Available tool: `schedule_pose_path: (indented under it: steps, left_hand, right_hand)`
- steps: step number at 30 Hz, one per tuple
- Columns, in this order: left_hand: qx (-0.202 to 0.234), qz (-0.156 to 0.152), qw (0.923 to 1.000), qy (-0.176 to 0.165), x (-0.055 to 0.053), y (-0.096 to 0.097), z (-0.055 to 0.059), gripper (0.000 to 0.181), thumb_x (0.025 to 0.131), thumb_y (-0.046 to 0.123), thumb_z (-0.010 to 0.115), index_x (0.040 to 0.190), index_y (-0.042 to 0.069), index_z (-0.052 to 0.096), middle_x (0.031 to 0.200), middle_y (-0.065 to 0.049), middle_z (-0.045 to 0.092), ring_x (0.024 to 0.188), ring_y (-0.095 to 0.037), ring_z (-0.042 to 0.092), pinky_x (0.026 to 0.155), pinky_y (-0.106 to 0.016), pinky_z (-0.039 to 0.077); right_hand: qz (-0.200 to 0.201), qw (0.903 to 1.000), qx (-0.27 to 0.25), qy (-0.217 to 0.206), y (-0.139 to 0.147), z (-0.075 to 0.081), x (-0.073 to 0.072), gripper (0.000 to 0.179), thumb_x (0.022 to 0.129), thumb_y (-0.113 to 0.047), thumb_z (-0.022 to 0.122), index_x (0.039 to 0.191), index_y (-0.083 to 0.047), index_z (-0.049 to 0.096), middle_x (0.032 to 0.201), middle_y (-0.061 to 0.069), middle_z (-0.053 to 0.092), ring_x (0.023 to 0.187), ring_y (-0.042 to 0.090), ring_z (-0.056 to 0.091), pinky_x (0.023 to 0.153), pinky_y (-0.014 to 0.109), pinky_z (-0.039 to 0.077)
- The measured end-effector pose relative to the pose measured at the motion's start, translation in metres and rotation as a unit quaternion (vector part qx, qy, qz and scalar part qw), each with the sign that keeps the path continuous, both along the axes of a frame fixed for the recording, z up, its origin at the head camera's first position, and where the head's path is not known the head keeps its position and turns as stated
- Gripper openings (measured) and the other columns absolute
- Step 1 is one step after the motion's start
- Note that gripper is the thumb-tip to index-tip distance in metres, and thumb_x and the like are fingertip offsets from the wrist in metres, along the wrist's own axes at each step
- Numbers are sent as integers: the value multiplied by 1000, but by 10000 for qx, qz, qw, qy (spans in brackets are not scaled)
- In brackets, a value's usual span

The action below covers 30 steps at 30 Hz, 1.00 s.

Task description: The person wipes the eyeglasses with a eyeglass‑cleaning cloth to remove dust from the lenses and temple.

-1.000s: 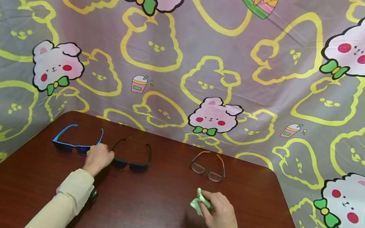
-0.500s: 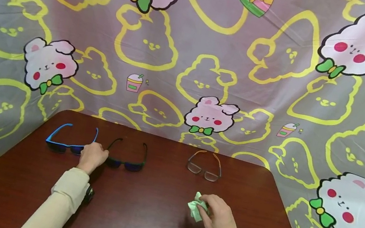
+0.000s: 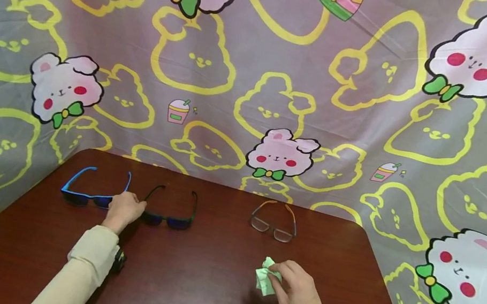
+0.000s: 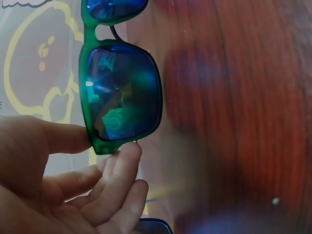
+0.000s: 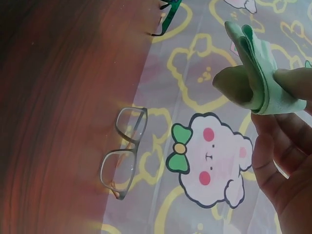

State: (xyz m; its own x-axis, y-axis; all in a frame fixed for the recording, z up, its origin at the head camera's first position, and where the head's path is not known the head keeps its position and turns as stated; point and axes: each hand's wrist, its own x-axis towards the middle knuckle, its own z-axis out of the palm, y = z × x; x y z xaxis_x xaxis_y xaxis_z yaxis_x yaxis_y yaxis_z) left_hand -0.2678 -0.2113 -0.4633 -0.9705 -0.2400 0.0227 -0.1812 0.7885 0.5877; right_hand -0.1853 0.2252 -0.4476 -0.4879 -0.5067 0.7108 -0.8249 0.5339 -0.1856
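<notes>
Three in a row on counter (image 3: pixel 192 273), left to right: blue sunglasses (image 3: pixel 77 199), green sunglasses (image 3: pixel 178 223), clear glasses (image 3: pixel 282 235). Left hand (image 3: pixel 124 211) pinches green sunglasses' corner; right hand (image 3: pixel 302 297) pinches cloth (image 3: pixel 266 282) above counter.

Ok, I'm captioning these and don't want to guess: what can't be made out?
Blue-framed, dark-lensed sunglasses: in the head view, the left hand hides one front corner.
Green-framed, blue-lensed sunglasses: the left wrist view's top edge cuts into one lens.
Pale green folded cloth: the right hand covers part in the right wrist view.
</notes>
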Motion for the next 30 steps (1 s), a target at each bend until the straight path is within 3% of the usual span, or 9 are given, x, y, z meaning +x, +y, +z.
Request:
schedule_pose_path:
  steps: [4, 9, 13, 16, 20, 23, 25, 30]
  left_hand:
    - [-121, -82, 9999, 4, 0, 3, 5, 30, 90, 24, 55, 75, -1, 63, 78, -17, 63, 80, -39, 59, 66, -46, 45]
    - [-648, -97, 9978, -10, 2, 13, 17, 32, 92, 27, 53, 83, -2, 63, 83, -23, 62, 72, -40, 60, 53, -46, 46]
    - [-1280, -276, 9902, 480, 1, 39, 29, 33, 92, 28, 54, 99, -3, 65, 89, -22, 62, 77, -41, 61, 59, -50, 47]
    - [-1738, -747, 9759, 1084, -2, 66, 33, 26, 91, 25, 57, 95, 1, 67, 83, -17, 62, 77, -37, 61, 65, -50, 47]
    - [-2185, -1701, 9478, 1582, -11, 102, 29, 15, 91, 21, 61, 85, 9, 69, 74, -7, 60, 69, -26, 61, 62, -43, 49]
    - [-2194, -2412, 9305, 1671, -23, 126, 21, 13, 91, 20, 62, 80, 15, 67, 71, 0, 57, 65, -17, 57, 57, -35, 47]
    - [-2058, -2796, 9233, 1640, -31, 141, 15, 15, 91, 20, 62, 76, 17, 64, 70, 3, 55, 64, -15, 55, 55, -31, 44]
    - [-1907, -3263, 9141, 1471, -49, 173, 1, 19, 91, 20, 61, 72, 20, 58, 70, 5, 53, 64, -12, 54, 56, -29, 43]
  right_hand:
    - [-46, 10000, -42, -27, 5, 1, 0, 8, 84, -10, 69, 90, -13, 67, 86, -7, 60, 73, 7, 55, 63, 18, 43]
    - [-18, 9998, -68, 200, 9, 0, -1, 3, 88, -14, 66, 90, -13, 68, 85, -6, 61, 73, 7, 56, 63, 19, 43]
    - [50, 9988, -65, 488, 11, -1, -1, 15, 94, -22, 60, 89, -12, 70, 84, -5, 60, 72, 8, 55, 60, 19, 43]
    - [169, 9983, -91, 543, 12, -1, -1, 18, 95, -24, 58, 90, -12, 70, 85, -5, 60, 71, 8, 56, 60, 18, 44]
    - [355, 9984, -163, 398, 14, -1, 0, 8, 91, -17, 64, 92, -12, 69, 87, -5, 61, 69, 5, 55, 58, 15, 43]
    - [350, 9990, -214, 173, 16, -2, 2, 4, 87, -12, 68, 91, -13, 68, 87, -6, 61, 67, 2, 54, 56, 13, 42]
    - [256, 9994, -231, -12, 18, -5, 4, 6, 84, -10, 70, 89, -13, 67, 86, -8, 61, 66, 1, 52, 56, 12, 42]
    - [170, 9993, -267, -214, 20, -10, 8, 11, 92, -23, 63, 86, -14, 63, 81, -10, 57, 64, -2, 48, 57, 10, 39]
